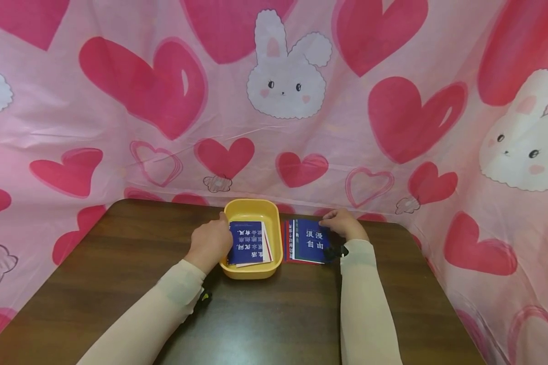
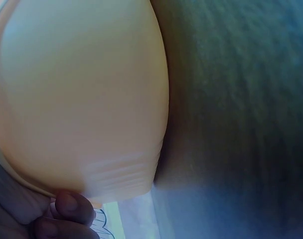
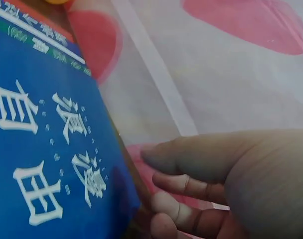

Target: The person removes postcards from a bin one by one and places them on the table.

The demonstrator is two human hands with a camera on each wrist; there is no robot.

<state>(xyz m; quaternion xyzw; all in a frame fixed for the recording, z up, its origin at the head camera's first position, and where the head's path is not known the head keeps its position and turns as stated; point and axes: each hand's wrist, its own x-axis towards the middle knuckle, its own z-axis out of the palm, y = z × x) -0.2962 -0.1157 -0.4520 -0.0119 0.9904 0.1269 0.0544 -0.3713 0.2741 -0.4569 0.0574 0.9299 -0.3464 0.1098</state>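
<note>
A yellow plastic tray (image 1: 251, 274) stands on the table, and inside it lies a stack of cards with a dark blue one (image 1: 246, 243) on top. My left hand (image 1: 211, 244) grips the tray's left rim; in the left wrist view its curled fingers (image 2: 74, 206) show at the tray's outer wall. Right of the tray, overlapping cards lie fanned out, with a blue card (image 1: 311, 238) bearing white characters uppermost. At that card's far right corner is my right hand (image 1: 344, 224). Its bent fingers and thumb (image 3: 191, 154) hold nothing, fingertips close to the card's edge.
The dark brown wooden table (image 1: 265, 319) carries the tray and cards near its far edge. Behind and to both sides hangs a pink curtain (image 1: 274, 132) printed with hearts and rabbits, close beyond the tray.
</note>
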